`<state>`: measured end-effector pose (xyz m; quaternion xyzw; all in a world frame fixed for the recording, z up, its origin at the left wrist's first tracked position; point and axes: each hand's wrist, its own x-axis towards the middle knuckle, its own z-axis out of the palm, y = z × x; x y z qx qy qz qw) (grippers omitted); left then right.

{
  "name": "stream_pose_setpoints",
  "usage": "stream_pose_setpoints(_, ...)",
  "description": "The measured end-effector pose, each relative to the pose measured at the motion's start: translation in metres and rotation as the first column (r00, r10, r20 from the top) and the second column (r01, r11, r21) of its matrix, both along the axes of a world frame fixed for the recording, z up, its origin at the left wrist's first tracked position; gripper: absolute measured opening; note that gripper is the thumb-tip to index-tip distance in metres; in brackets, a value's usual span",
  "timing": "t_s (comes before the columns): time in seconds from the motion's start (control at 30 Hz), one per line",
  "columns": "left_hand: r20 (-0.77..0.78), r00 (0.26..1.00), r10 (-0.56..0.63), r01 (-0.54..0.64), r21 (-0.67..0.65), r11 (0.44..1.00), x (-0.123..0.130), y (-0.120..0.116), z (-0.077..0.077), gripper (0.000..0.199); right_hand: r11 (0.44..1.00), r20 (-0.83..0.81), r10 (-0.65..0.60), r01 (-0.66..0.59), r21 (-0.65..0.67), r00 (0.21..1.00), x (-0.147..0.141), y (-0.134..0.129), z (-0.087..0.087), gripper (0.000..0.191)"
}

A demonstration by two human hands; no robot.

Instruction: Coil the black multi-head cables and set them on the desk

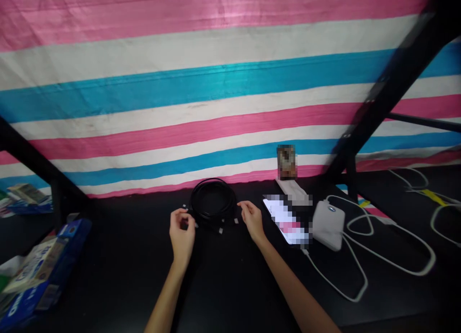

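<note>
A coil of black cable [209, 216] lies on the black tabletop [219, 275], between my two hands. Small light-coloured connector ends, one of them a silvery plug [221, 230], show around its lower edge. At the coil's left side my left hand [182, 233] is closed, thumb and fingers curled together beside a pale connector. My right hand [252, 221] is just right of the coil, its thumb and forefinger pinched and pointing left. Whatever either hand grips is too small and dark to make out.
To the right are a lit phone [288, 222], a white power bank [328, 226] and looping white cables [396, 263]. Blue packages [61, 265] lie at the left. Black metal braces [374, 102] flank a striped sheet [216, 92] at the back.
</note>
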<state>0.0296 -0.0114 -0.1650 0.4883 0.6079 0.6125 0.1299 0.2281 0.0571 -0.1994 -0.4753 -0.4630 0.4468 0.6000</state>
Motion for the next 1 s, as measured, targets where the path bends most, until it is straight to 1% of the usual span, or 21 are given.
stream_pose_setpoints(0.07, -0.212, 0.974, -0.079, 0.081, 0.0, 0.997, 0.004, -0.001, -0.002, 0.021, 1.0, -0.007, -0.006, 0.006, 0.007, 1.0, 0.0, 0.0, 0.0, 0.029)
stream_pose_setpoints(0.1, -0.315, 0.938, -0.142, 0.143, -0.019, 0.989, 0.007, -0.001, -0.003, 0.024, 1.0, -0.009, -0.008, 0.008, 0.012, 1.0, 0.0, -0.001, 0.0, 0.029)
stream_pose_setpoints(0.17, -0.485, 0.832, -0.269, 0.263, -0.083, 0.961, 0.014, -0.002, -0.008, 0.032, 1.0, -0.007, -0.011, 0.011, 0.021, 1.0, 0.0, -0.002, 0.001, 0.029)
stream_pose_setpoints(0.2, -0.546, 0.777, -0.313, 0.3, -0.115, 0.947, 0.017, -0.002, -0.01, 0.037, 1.0, -0.003, -0.012, 0.012, 0.027, 1.0, 0.0, -0.002, 0.001, 0.029)
stream_pose_setpoints(0.27, -0.636, 0.69, -0.346, 0.32, -0.161, 0.934, 0.022, 0.0, -0.015, 0.045, 0.999, 0.006, -0.013, 0.012, 0.038, 1.0, 0.0, -0.003, 0.002, 0.029)
stream_pose_setpoints(0.33, -0.702, 0.631, -0.332, 0.293, -0.18, 0.939, 0.026, 0.004, -0.018, 0.049, 0.999, 0.013, -0.013, 0.012, 0.05, 1.0, -0.001, -0.004, 0.004, 0.029)
stream_pose_setpoints(0.37, -0.729, 0.605, -0.319, 0.274, -0.186, 0.944, 0.027, 0.007, -0.019, 0.048, 0.998, 0.016, -0.012, 0.012, 0.054, 1.0, -0.001, -0.004, 0.004, 0.029)
stream_pose_setpoints(0.5, -0.81, 0.523, -0.266, 0.187, -0.195, 0.963, 0.03, 0.021, -0.02, 0.034, 0.998, 0.03, -0.009, 0.007, 0.069, 1.0, -0.002, -0.006, 0.005, 0.03)
stream_pose_setpoints(0.67, -0.856, 0.47, -0.214, 0.087, -0.196, 0.977, 0.032, 0.025, -0.02, 0.04, 0.996, 0.055, -0.02, 0.016, 0.083, 0.998, 0.0, -0.008, 0.006, 0.031)
stream_pose_setpoints(0.77, -0.862, 0.45, -0.233, 0.074, -0.224, 0.972, 0.029, 0.019, -0.018, 0.04, 0.996, 0.076, -0.032, 0.026, 0.086, 0.997, 0.001, -0.008, 0.006, 0.031)
stream_pose_setpoints(0.9, -0.851, 0.431, -0.3, 0.097, -0.287, 0.953, 0.021, 0.001, -0.014, 0.046, 0.996, 0.098, -0.04, 0.032, 0.082, 0.994, 0.002, -0.008, 0.005, 0.031)
stream_pose_setpoints(0.97, -0.846, 0.415, -0.336, 0.135, -0.308, 0.942, 0.016, -0.011, -0.013, 0.056, 0.996, 0.106, -0.045, 0.037, 0.077, 0.993, 0.002, -0.007, 0.005, 0.031)
stream_pose_setpoints(1.0, -0.845, 0.4, -0.356, 0.164, -0.316, 0.935, 0.013, -0.016, -0.013, 0.066, 0.996, 0.109, -0.047, 0.039, 0.075, 0.993, 0.002, -0.007, 0.004, 0.031)
